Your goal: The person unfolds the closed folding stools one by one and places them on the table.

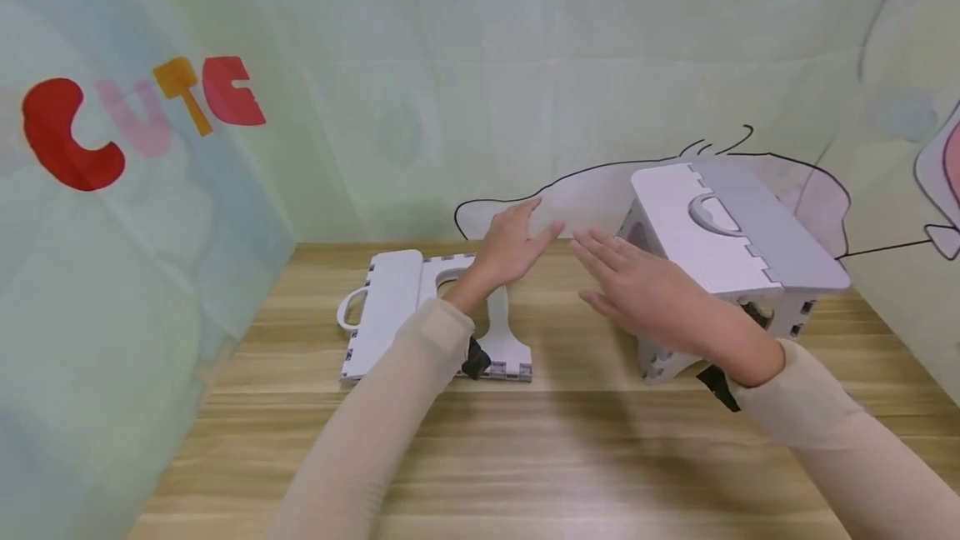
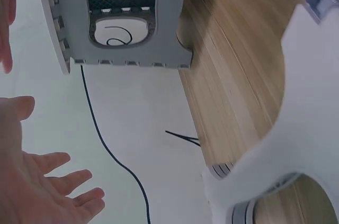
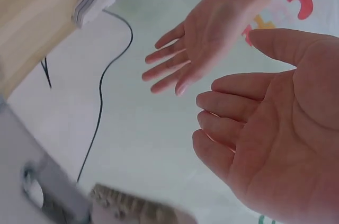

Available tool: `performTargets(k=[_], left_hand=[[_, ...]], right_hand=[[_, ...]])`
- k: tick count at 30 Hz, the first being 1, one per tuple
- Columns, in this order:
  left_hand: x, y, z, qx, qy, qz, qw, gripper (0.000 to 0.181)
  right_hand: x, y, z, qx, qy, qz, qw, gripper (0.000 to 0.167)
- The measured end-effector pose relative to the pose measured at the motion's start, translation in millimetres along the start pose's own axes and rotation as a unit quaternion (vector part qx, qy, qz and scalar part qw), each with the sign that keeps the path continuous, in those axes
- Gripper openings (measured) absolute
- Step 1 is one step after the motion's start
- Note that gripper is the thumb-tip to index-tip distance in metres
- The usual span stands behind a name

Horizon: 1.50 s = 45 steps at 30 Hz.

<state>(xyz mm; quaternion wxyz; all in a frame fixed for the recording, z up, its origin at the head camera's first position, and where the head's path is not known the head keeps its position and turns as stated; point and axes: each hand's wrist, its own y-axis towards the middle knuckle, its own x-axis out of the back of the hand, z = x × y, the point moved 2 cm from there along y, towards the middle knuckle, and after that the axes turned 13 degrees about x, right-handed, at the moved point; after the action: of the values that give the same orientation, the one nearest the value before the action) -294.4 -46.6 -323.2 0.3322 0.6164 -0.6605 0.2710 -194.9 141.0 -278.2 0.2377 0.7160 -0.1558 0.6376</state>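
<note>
My left hand (image 1: 513,244) hovers over the right part of a folded white step stool (image 1: 390,298), which lies flat on the table. Its fingers are extended and hold nothing. Facing it across a small gap is my right hand (image 1: 637,286), also with straight fingers and an empty palm, as the right wrist view shows. Beside the right hand stands an unfolded stool (image 1: 690,223), its top half white and half grey, with a carrying handle (image 1: 716,215) in the middle. In the left wrist view the standing stool's grey legs (image 2: 169,33) show, apart from the left hand (image 2: 47,181).
Both stools are on a wood-grain table (image 1: 480,457). Behind it hangs a pale green printed cloth (image 1: 450,107), with red, pink and orange letters (image 1: 75,140) at the left. A dark band (image 1: 476,357) is on the left wrist.
</note>
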Motion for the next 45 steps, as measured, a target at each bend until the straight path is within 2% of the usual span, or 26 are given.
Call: performTargets(k=[7,15,19,24,34,39,45], left_hand=[[12.3,-0.1,24.2,0.030,0.005,-0.003,0.9995,0.072],[30.7,-2.3,51.9,0.043,0.000,-0.012,0.9990,0.072],[38.8,-4.3,66.3,0.060,-0.005,-0.012,0.9981,0.074],[47.6,-7.6,85.8,0.088,-0.013,-0.013,0.9960,0.075],[61.4,-14.3,118.4,0.098,0.009,-0.036,0.9945,0.072],[64.8,-17.7,134.0,0.111,0.028,-0.039,0.9926,0.070],[68.7,-22.5,151.0,0.129,0.036,-0.050,0.9898,0.069]], right_hand=[[-16,13.4,7,-0.009,0.056,0.010,0.9983,0.068],[-34,25.6,15,0.008,0.107,0.010,0.9942,0.072],[-44,32.9,19,0.019,0.119,0.015,0.9926,0.073],[-59,41.9,24,0.038,0.122,0.027,0.9914,0.072],[-93,56.2,36,0.075,0.103,0.048,0.9907,0.077],[-111,57.0,38,0.102,0.108,0.048,0.9877,0.077],[-126,55.1,39,0.102,0.115,0.053,0.9867,0.075]])
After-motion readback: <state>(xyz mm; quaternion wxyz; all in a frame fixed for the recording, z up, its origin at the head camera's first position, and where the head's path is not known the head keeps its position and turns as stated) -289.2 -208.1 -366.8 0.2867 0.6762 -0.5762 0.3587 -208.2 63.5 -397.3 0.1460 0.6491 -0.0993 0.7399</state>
